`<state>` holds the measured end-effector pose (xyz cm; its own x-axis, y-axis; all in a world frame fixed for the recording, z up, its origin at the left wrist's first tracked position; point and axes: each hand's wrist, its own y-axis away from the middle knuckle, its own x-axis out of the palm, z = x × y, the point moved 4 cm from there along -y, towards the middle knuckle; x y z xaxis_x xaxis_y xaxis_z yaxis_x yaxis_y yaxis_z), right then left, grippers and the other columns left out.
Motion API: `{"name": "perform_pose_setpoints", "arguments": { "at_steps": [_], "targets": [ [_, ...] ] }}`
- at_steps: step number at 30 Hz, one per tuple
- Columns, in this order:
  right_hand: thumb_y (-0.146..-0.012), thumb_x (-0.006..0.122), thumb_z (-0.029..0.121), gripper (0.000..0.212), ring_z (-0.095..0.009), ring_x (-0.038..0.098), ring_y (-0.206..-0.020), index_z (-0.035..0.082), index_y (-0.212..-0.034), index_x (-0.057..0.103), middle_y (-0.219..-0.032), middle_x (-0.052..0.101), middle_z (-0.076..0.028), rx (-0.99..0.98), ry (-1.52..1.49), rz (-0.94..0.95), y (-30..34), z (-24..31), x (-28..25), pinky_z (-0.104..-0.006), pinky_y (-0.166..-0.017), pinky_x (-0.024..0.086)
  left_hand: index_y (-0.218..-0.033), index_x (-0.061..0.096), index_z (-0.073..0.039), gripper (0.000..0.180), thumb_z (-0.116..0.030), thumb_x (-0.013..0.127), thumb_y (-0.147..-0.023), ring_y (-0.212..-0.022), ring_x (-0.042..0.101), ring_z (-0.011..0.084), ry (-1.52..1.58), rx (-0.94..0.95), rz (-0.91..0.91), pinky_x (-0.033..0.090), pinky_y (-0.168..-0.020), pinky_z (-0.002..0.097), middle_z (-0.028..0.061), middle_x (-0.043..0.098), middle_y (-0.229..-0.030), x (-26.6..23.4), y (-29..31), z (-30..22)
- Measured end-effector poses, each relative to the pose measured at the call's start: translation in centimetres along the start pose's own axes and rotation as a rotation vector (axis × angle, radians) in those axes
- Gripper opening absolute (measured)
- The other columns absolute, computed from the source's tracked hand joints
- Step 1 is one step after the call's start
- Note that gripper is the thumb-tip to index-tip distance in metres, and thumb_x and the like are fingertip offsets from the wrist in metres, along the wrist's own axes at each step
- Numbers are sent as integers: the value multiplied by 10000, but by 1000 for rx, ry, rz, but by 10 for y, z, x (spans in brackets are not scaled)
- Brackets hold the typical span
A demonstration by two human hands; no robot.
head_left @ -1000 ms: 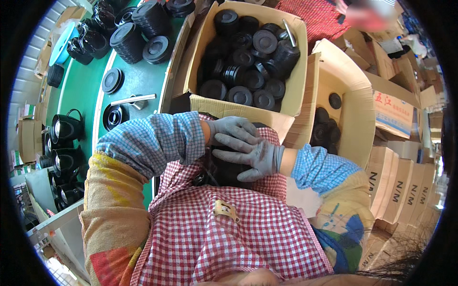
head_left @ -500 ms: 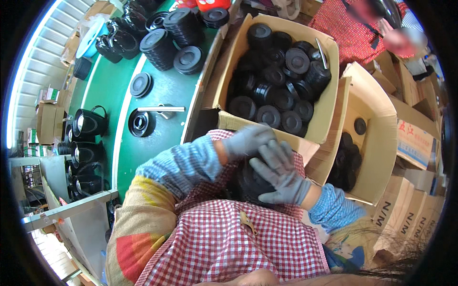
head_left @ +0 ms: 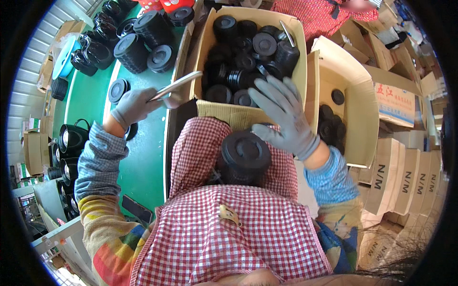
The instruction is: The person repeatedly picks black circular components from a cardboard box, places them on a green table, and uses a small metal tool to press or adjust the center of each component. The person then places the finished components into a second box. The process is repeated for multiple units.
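My left hand (head_left: 137, 106), in a grey glove, is raised over the green table, closed around a silver metal bar (head_left: 183, 84). The bar is smeared by motion, and a short metal cylinder (head_left: 177, 99) shows just under it. My right hand (head_left: 286, 119), gloved too, has its fingers spread and holds nothing. It hovers at the near edge of a cardboard box (head_left: 224, 110) full of black round lids (head_left: 265, 44). Between my knees, on the checked apron, a black round lid (head_left: 245, 147) tops a dark cylindrical piece or stack whose lower part is hidden.
On the green table (head_left: 143, 162) stand stacks of black lids (head_left: 131, 52), glossy black pots (head_left: 98, 52) and a single lid (head_left: 118, 90). A second carton (head_left: 367, 114) holds more lids at right. Cartons (head_left: 384, 176) line the far right. Someone in red clothing (head_left: 305, 16) is beyond the boxes.
My hands have parted from over the black piece in my lap. The left went to the table and picked up the metal bar; the right moved up toward the box with fingers spread.
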<state>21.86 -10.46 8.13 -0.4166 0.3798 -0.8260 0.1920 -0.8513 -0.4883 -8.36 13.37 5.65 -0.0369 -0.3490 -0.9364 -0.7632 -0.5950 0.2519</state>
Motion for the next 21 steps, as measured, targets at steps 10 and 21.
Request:
{"name": "perform_pose_setpoints", "arguments": {
  "at_steps": [10,21],
  "targets": [
    [-915,638,461,477,-367,699,-936,184,-1302,656,-1018,725,-171,221,-358,572,19,-14,9,-453,-827,545,-986,688,-52,380,-422,673,-899,-822,694,390,154,378,280,542,-760,472,207,685,-851,7,-14,-199],
    [-982,577,408,539,-382,694,-1008,130,-1441,525,-1131,707,-205,480,-384,666,55,2,16,-463,-877,546,-1091,705,-87,386,-423,667,-905,-892,687,370,220,561,425,540,-793,463,173,700,-940,39,-48,-196]
  ]
}}
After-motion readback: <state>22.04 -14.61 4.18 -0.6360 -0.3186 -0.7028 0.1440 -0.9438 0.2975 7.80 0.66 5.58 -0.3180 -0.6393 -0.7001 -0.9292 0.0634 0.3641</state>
